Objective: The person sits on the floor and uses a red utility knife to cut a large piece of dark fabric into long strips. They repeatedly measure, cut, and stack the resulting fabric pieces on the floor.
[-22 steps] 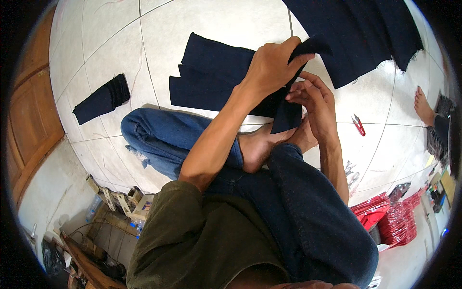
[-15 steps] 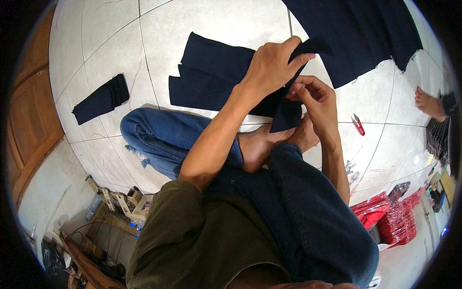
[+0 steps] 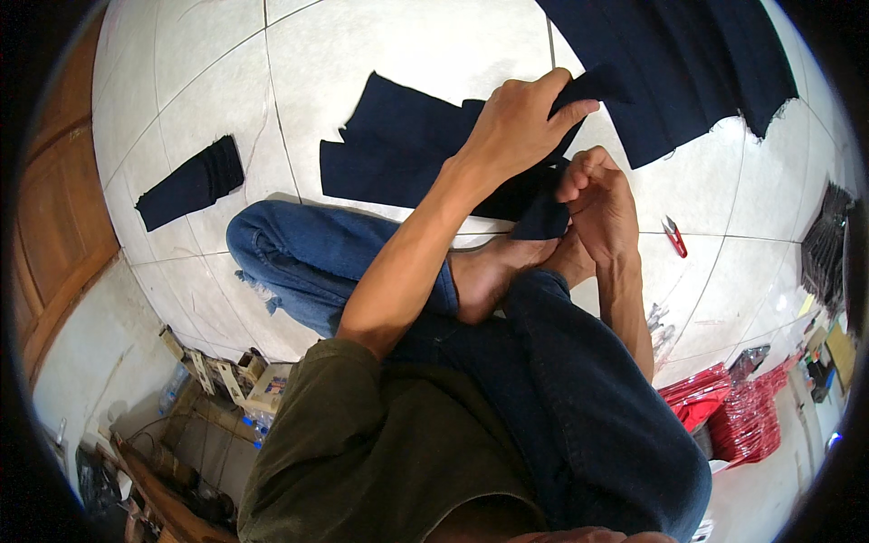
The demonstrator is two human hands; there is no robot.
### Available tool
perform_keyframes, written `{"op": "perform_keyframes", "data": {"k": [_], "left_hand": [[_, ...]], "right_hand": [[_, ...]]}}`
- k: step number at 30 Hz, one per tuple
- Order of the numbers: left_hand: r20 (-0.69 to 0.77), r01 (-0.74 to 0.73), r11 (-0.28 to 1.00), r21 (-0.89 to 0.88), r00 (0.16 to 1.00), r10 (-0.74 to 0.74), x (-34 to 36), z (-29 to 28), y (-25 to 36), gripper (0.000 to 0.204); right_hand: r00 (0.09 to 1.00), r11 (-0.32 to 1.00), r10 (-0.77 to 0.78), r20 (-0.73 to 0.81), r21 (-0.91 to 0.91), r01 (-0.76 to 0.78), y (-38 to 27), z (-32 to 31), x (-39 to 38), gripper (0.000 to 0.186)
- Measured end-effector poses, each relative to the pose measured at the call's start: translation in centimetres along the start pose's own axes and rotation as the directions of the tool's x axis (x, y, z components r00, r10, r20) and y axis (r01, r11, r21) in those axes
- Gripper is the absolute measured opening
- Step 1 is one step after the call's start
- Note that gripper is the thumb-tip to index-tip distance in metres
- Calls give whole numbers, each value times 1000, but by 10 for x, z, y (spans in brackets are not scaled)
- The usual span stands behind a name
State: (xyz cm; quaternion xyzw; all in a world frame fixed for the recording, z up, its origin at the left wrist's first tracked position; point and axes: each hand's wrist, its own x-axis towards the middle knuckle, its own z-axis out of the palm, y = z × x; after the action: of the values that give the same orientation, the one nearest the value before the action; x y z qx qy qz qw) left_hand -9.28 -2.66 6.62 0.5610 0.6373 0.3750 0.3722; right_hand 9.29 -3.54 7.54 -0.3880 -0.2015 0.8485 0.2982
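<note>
My left hand (image 3: 523, 119) grips a strip of dark navy cloth (image 3: 593, 88) between thumb and fingers. Further navy cloth pieces (image 3: 389, 167) spread on the floor to the left beneath that wrist. Close below, my right hand (image 3: 605, 206) is turned with its palm showing and its fingers bent together. Its fingertips are beside the edge of a hanging navy flap (image 3: 543, 215); whether they pinch anything is hidden. The flap hangs over my bare crossed feet (image 3: 484, 276). Right of my right hand lie red thread snips (image 3: 674, 237) on the tiles.
A small folded navy stack (image 3: 192, 184) lies at the left. Large navy panels (image 3: 688, 77) with frayed edges spread at the upper right. Red plastic-wrapped bundles (image 3: 738, 407) and a dark pile (image 3: 826, 235) stand at the right. A wooden door (image 3: 68, 208) borders the far left.
My right hand has turned palm up, its fingers drawn away from the pinch on the cloth. The left hand keeps its grip almost in place. Another person's foot at the right has gone from view.
</note>
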Motion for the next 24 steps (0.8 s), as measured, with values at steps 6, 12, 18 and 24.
{"op": "perform_keyframes", "data": {"k": [6, 12, 18, 24], "left_hand": [[-382, -96, 989, 112, 915, 132, -6, 16, -4, 55], [-219, -385, 865, 321, 859, 464, -63, -8, -15, 42], [141, -470, 790, 393, 880, 453, -69, -21, -59, 28], [50, -456, 742, 491, 865, 499, -60, -47, -48, 40]], "right_hand": [[921, 787, -384, -71, -546, 286, 6, 5, -11, 5], [950, 907, -310, -48, -314, 280, -3, 24, -7, 7], [979, 919, -166, -118, -378, 110, -7, -7, -7, 11], [908, 685, -419, -22, -664, 300, -3, -18, -20, 8]]}}
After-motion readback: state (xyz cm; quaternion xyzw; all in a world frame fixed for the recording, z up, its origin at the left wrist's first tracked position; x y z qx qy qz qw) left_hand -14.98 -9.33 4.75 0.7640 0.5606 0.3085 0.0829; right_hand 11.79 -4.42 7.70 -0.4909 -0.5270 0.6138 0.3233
